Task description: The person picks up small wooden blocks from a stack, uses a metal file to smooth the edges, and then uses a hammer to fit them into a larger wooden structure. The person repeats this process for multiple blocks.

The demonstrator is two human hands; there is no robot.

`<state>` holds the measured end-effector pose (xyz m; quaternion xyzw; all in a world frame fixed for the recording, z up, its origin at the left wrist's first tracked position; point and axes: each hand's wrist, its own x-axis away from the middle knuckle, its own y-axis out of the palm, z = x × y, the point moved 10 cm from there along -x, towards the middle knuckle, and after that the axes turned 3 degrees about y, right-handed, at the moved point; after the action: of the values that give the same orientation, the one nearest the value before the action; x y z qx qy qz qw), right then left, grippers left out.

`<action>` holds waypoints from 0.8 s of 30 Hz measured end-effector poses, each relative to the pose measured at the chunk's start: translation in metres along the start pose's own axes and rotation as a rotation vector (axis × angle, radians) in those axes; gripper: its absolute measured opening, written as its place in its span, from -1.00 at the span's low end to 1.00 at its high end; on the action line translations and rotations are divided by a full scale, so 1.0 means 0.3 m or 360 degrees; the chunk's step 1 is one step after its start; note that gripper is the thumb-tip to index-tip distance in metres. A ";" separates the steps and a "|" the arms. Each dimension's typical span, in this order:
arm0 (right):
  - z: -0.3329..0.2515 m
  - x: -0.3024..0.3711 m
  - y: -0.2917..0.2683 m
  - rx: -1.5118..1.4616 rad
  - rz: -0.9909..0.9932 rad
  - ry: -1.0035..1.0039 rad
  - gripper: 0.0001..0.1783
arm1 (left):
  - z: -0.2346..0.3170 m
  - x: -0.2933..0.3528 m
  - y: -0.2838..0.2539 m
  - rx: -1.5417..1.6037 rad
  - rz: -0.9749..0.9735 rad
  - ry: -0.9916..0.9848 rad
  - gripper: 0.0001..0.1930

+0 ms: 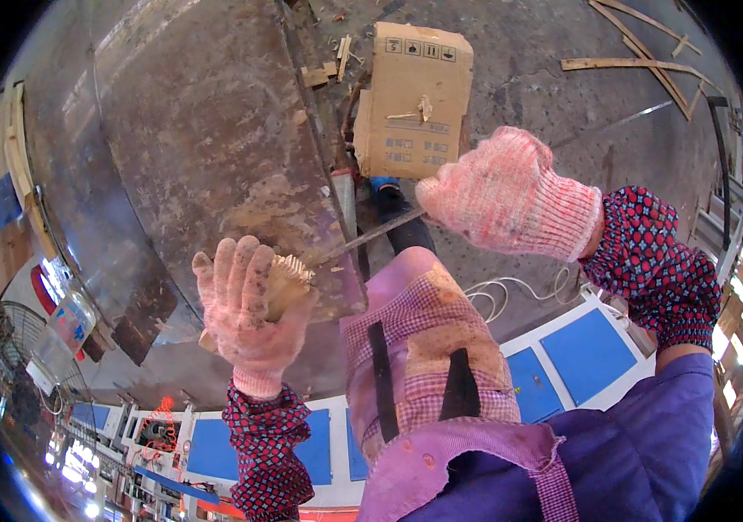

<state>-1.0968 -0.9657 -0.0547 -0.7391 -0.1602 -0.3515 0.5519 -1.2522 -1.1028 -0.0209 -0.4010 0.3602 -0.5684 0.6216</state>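
Note:
Both my hands wear pinkish, soiled knitted gloves. My left hand (254,309) presses down on the brown worktable (206,148), its fingers stretched forward. Under its palm and beside the thumb it holds a pale, wood-like piece (286,287) with a ridged edge; most of that piece is hidden. My right hand (502,196) is closed in a fist to the right of the table's edge. It grips one end of a long, thin metal strip (367,237), perhaps a file or blade. The strip slants down leftward to the table, its far end close to the ridged edge.
A brown cardboard box (419,96) stands beyond the table's right edge. Wooden strips (641,65) lie on the floor at far right. A white cable (510,283) curls near white-and-blue cabinets (589,352). A fan (19,335) stands at left.

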 end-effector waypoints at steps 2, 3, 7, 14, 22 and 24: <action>-0.002 -0.003 -0.010 -0.0054 0.0063 -0.0045 -0.91 | 0.002 -0.003 -0.002 -0.0007 -0.0023 -0.0015 -0.33; -0.003 -0.007 -0.011 -0.0031 0.0050 -0.0033 -0.91 | 0.005 -0.006 -0.006 0.0002 -0.0025 -0.0022 -0.34; -0.007 -0.010 -0.030 0.0023 0.0094 -0.0021 -0.89 | 0.005 -0.014 -0.017 0.0070 0.0094 -0.0040 -0.30; 0.013 -0.003 -0.016 0.0014 0.0012 -0.0062 -0.85 | 0.001 -0.016 -0.006 0.0088 -0.0034 -0.0077 -0.34; -0.002 0.004 -0.046 0.0106 0.0079 -0.0052 -0.87 | 0.008 -0.011 -0.012 0.0088 0.0006 -0.0023 -0.35; -0.001 0.009 -0.052 0.0091 0.0087 -0.0056 -0.87 | 0.009 -0.019 -0.007 0.0072 -0.0019 -0.0033 -0.35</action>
<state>-1.1048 -0.9613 -0.0420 -0.7331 -0.1597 -0.3184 0.5794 -1.2512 -1.0970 -0.0178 -0.3948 0.3384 -0.5759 0.6309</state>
